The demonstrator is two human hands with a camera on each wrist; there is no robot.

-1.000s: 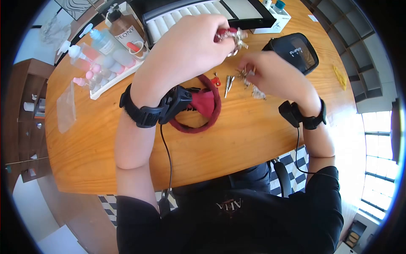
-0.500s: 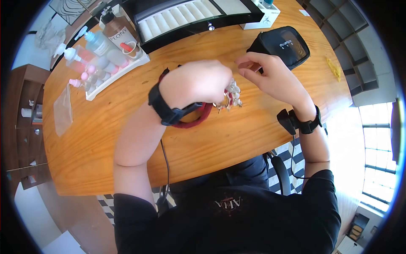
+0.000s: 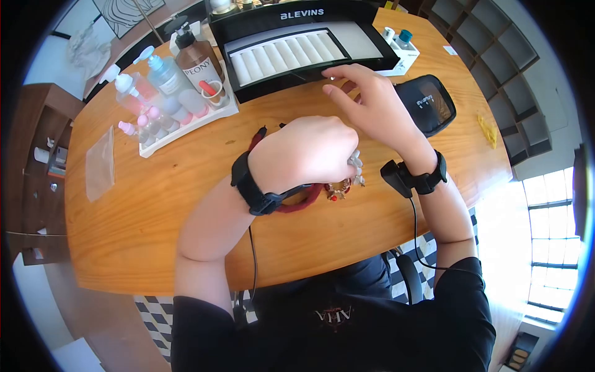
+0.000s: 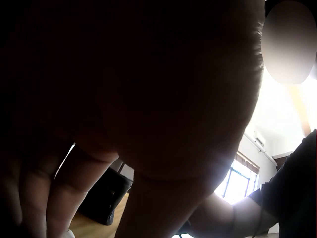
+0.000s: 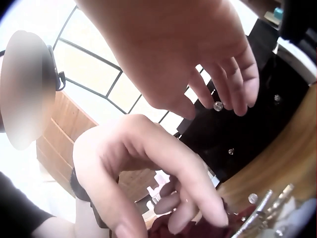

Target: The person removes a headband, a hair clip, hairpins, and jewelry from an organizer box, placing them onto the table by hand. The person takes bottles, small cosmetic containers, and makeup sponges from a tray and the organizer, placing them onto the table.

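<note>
My left hand (image 3: 304, 146) hovers low over the table, back upward. In the right wrist view its thumb and index finger stand apart, with the fingertips right by a pile of silver and clear-beaded jewelry (image 5: 265, 210). Beside that hand lies a gold charm bracelet (image 3: 338, 189) with a red bead. A dark red headband (image 3: 300, 204) is partly hidden beneath the hand. My right hand (image 3: 375, 102) reaches to the black jewelry box (image 3: 273, 90), loose fingers close by a clear drawer knob (image 5: 218, 106). The box's lid is raised over white ring rolls (image 3: 285, 56).
A white tray (image 3: 186, 130) with several pump bottles stands back left. The black zip case (image 3: 427, 105) is right of the right hand, with a small white holder (image 3: 406, 59) behind it. A clear bag (image 3: 99, 164) lies far left, yellow plastic (image 3: 488, 130) far right.
My left hand came down from near the box to the table and parted from the jewelry it held. My right hand left the small pieces and moved toward the box's front.
</note>
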